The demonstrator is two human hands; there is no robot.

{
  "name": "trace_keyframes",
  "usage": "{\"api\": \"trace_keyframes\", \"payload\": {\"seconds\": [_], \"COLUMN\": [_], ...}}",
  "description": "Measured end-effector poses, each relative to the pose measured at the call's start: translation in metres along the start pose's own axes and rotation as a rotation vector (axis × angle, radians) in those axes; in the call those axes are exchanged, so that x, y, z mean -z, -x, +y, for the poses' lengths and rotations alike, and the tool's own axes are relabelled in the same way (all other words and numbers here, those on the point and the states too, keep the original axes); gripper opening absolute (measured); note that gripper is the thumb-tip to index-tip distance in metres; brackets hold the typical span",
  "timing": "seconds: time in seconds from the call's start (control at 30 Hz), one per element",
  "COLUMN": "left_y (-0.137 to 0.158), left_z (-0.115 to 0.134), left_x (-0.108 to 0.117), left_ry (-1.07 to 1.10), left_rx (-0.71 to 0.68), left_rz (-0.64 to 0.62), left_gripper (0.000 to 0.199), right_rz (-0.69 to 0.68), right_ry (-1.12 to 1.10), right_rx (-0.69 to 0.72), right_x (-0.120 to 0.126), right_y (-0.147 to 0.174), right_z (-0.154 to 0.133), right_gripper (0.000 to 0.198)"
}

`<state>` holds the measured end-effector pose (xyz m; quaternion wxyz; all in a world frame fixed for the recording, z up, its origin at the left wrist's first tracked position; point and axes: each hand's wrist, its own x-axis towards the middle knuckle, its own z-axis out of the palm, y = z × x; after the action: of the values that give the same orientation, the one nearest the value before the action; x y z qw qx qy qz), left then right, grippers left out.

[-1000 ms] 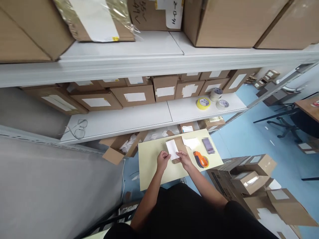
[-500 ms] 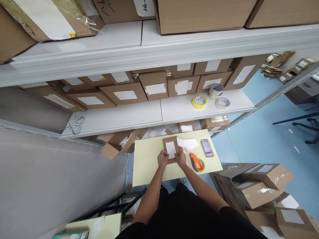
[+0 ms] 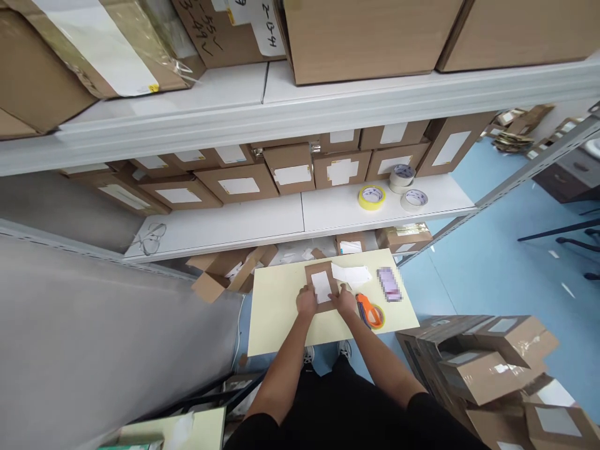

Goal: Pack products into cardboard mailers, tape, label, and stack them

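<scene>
A small flat cardboard box (image 3: pixel 327 307) lies on the pale yellow tabletop (image 3: pixel 274 319), a white label (image 3: pixel 321 286) on its upper face. At the box's lower left edge is my left hand (image 3: pixel 307 301), fingers curled in and reaching the label's side. My right hand (image 3: pixel 345 302) grips the opposite edge, thumb on the label's lower right corner and forefinger raised a little. White paper (image 3: pixel 352 274) lies just beyond the box. To the right rests an orange tape dispenser (image 3: pixel 369 310) with yellow tape. Undersides of both hands are hidden.
A blurred purple item (image 3: pixel 389 284) lies at the table's right. Behind, a white shelf (image 3: pixel 253 219) carries labelled boxes, a yellow tape roll (image 3: pixel 372 197) and white tape rolls (image 3: pixel 414 199). An open carton (image 3: pixel 225 269) stands left of the table; stacked cartons (image 3: pixel 492 369) stand at right.
My right thumb has come down onto the label's lower corner and the forefinger has lifted from the box edge. My left hand has shifted slightly. The view has tilted a little.
</scene>
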<state>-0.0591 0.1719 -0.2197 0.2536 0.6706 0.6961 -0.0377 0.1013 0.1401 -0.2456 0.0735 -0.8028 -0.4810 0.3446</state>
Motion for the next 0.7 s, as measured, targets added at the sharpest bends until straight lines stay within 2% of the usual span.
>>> {"api": "trace_keyframes", "payload": {"seconds": [0.07,0.1,0.17,0.27,0.37,0.47,0.53,0.6,0.63,0.7], "left_y": [0.002,0.004,0.009,0.019,0.032,0.045,0.050,0.055,0.056,0.059], "left_z": [-0.003,-0.005,-0.013,-0.034,-0.066,-0.102,-0.125,-0.143,-0.151,-0.162], "left_x": [-0.015,-0.023,-0.039,-0.052,-0.044,-0.024,-0.011,-0.001,0.003,0.009], "left_ry": [-0.037,-0.044,-0.032,0.040,0.133,0.255,0.374,0.545,0.643,0.826], "left_rx": [-0.209,-0.263,-0.296,-0.324,-0.266,-0.095,0.010,0.022,-0.004,-0.062], "left_rz": [0.020,0.018,0.029,0.052,0.090,0.130,0.130,0.105,0.086,0.040], "left_gripper": [0.046,0.053,0.065,0.066,0.064,0.075,0.089,0.094,0.092,0.085], "right_rz": [0.090,0.141,0.177,0.168,0.194,0.167,0.201,0.218,0.181,0.057], "right_ry": [-0.037,-0.066,-0.158,-0.319,-0.451,-0.579,-0.644,-0.699,-0.734,-0.806], "right_rx": [0.045,0.078,0.145,0.179,0.245,0.379,0.314,0.145,0.093,0.117], "right_x": [-0.008,-0.013,-0.026,-0.046,-0.066,-0.087,-0.102,-0.116,-0.122,-0.131], "right_y": [0.007,0.011,0.019,0.035,0.058,0.084,0.098,0.106,0.108,0.112], "right_z": [0.012,0.017,0.023,0.020,0.009,-0.003,-0.013,-0.026,-0.034,-0.052], "right_gripper": [0.054,0.050,0.047,0.046,0.046,0.047,0.049,0.055,0.059,0.060]}}
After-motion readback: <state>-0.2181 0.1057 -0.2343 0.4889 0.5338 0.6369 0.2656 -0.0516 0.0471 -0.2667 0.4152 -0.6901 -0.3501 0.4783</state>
